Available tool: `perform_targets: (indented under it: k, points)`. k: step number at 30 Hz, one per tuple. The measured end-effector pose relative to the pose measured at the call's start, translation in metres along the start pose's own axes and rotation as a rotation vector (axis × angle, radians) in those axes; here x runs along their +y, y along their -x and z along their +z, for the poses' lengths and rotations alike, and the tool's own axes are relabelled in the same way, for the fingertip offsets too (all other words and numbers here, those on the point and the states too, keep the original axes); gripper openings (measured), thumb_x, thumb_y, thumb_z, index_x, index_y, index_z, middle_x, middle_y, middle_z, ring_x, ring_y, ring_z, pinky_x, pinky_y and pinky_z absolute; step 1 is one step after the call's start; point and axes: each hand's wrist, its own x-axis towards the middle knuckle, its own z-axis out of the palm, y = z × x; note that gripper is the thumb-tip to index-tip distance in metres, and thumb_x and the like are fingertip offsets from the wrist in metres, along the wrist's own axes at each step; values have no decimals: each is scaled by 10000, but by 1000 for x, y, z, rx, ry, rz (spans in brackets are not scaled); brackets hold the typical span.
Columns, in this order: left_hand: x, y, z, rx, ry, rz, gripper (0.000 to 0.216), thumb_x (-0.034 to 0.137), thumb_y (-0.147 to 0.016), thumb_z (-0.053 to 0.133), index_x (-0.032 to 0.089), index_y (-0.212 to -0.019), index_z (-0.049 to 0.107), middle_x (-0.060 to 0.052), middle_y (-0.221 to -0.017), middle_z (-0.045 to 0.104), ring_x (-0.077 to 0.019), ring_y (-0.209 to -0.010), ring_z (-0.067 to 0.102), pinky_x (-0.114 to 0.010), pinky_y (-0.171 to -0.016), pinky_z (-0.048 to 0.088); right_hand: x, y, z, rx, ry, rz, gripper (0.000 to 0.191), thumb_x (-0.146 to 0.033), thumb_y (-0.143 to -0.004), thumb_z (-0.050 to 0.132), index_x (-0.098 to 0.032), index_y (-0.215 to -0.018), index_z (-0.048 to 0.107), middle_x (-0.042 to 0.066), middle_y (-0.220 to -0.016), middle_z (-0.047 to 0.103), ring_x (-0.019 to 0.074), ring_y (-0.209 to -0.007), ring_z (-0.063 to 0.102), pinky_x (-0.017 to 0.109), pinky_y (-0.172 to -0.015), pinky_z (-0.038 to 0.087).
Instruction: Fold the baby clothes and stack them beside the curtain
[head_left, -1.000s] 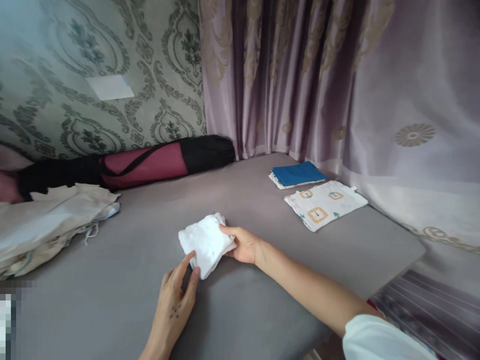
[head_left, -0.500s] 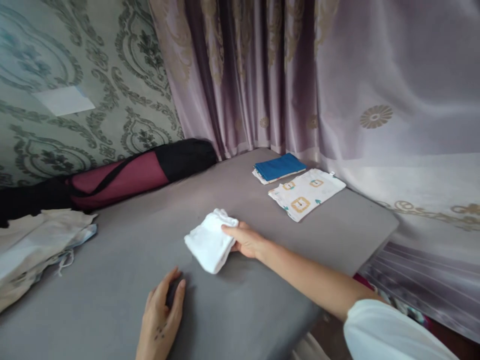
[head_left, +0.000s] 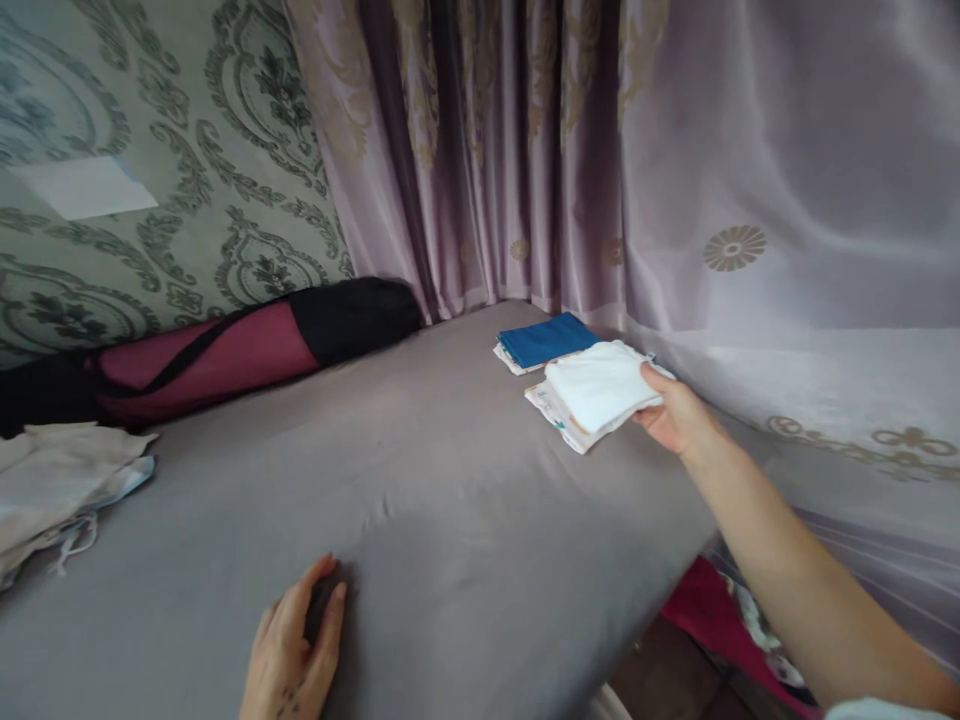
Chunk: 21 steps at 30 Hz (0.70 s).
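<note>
My right hand [head_left: 677,412] is stretched out to the far right of the grey bed surface [head_left: 420,500], pinching a folded white cloth [head_left: 596,385]. The white cloth lies over a folded patterned cloth [head_left: 549,412], whose edge shows beneath it. Just behind them sits a folded blue cloth [head_left: 544,340] on another white piece. My left hand [head_left: 292,655] rests flat on the grey surface near the front edge, fingers apart, holding nothing.
A pile of unfolded pale cloths [head_left: 52,490] lies at the left. A maroon and black roll bag [head_left: 225,350] lies along the patterned wall. Purple curtains [head_left: 600,160] hang behind and to the right. The bed's edge drops off at the lower right.
My right hand carried the folded white cloth from the middle of the bed to the right, onto the patterned cloth. My left hand let go of it and lies flat.
</note>
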Motion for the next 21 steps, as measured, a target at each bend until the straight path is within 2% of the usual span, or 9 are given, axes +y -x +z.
perform_targets:
  k: [3, 5, 10, 13, 15, 19, 21]
  points:
    - [0, 0, 0, 7, -11, 6, 502, 578, -814, 471, 220, -1138, 608, -96, -1064, 679, -254, -893, 628, -324, -590, 539, -2, -25, -22, 103, -4, -25, 139, -244, -852, 523, -206, -942, 623, 88, -1008, 710, 223, -929, 668, 354, -667, 584]
    - [-1, 1, 1, 9, -27, 13, 492, 568, -818, 471, 225, -1145, 603, -96, -1065, 675, -258, -904, 623, -329, -597, 538, -1, -39, -30, 124, 23, -48, 129, -254, -861, 511, -209, -937, 605, 90, -1041, 697, 222, -953, 659, 358, -677, 584]
    - [-6, 1, 3, -11, -49, 24, 475, 545, -843, 454, 236, -1182, 576, -89, -1104, 660, -266, -969, 609, -351, -653, 544, 5, -63, -32, 79, 35, -50, 131, -246, -859, 492, -203, -937, 587, 110, -1087, 680, 221, -980, 651, 365, -712, 580]
    - [-8, 1, 4, -18, -70, 42, 477, 544, -853, 445, 228, -1190, 568, -90, -1103, 661, -264, -973, 606, -369, -692, 542, 11, -78, -34, 27, 50, -91, 144, -256, -851, 500, -187, -931, 599, 121, -1039, 695, 223, -945, 660, 377, -727, 575]
    - [-9, 1, 4, -16, -81, 53, 477, 542, -858, 440, 224, -1192, 563, -91, -1104, 663, -266, -974, 609, -366, -685, 539, 17, -89, -39, 25, 139, -94, 153, -268, -845, 516, -177, -920, 613, 124, -963, 707, 226, -878, 671, 383, -705, 573]
    - [-10, 0, 4, -12, -100, 83, 454, 527, -862, 448, 226, -1182, 559, -85, -1094, 674, -259, -949, 628, -375, -707, 540, 32, -108, -52, 202, 408, -10, 171, -212, -740, 641, -165, -905, 635, 75, -764, 685, 212, -689, 658, 362, -608, 556]
    - [-10, -1, 4, -2, -102, 105, 435, 520, -856, 458, 228, -1162, 565, -80, -1069, 685, -255, -927, 640, -388, -735, 540, 38, -114, -58, 252, 477, -41, 251, -194, -690, 690, -166, -935, 645, 54, -751, 675, 207, -680, 649, 356, -626, 549]
